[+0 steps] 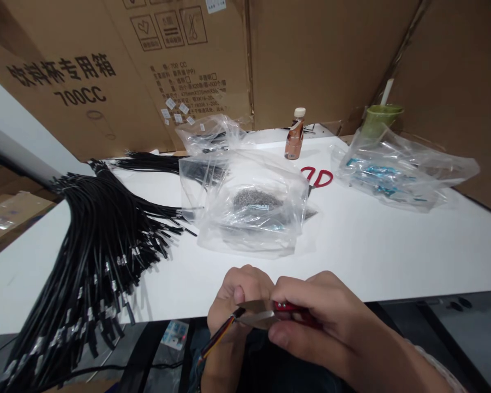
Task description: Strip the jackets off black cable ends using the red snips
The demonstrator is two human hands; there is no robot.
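Note:
Low over the table's front edge, my left hand (239, 297) is closed around a cable (221, 334) whose thin coloured wires hang down to the left. My right hand (323, 314) grips a pair of red-handled cutters (259, 314), its fingers wrapped about the handles. The two flat metal blades point left, with the dark end of the cable at their tips. Whether the blades touch the wires I cannot tell. Most of the cable inside my left hand is hidden.
Many black cables (94, 240) lie bundled at the left, overhanging the white table (393, 256). Ahead are a clear bag (253, 218) of small metal parts and red-handled scissors (317, 179). A bottle (295, 136), a bag with blue pieces (387, 180) and a green cup (378, 121) stand behind, before cardboard (331, 60).

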